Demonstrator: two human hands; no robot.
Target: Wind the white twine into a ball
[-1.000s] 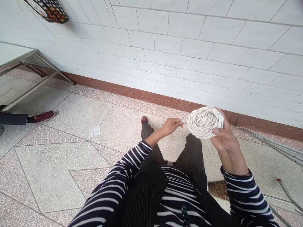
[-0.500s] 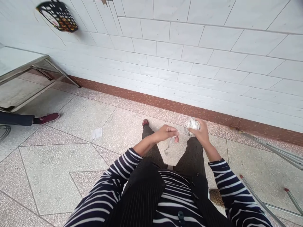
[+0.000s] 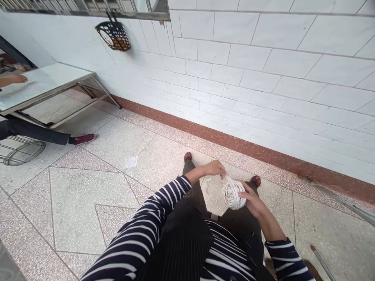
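Note:
A ball of white cord rests in my right hand, with the fingers wrapped round its right side. Up and to the left of the ball, my left hand is closed in a pinch on a pale strand. This short strand runs from my left fingertips down to the top of the ball. Both hands are in front of my body, above the floor between my feet. The palm side of my right hand is hidden behind the ball.
At the left stands a metal-framed table, with another person's hand over its top and a red shoe below. White paper lies on the floor. A patterned bag hangs on the tiled wall. Metal poles lie at right.
The ball has turned and come lower, nearer my body. My left hand has moved right, close to the ball, so the strand between them is shorter. The view has tilted up and left.

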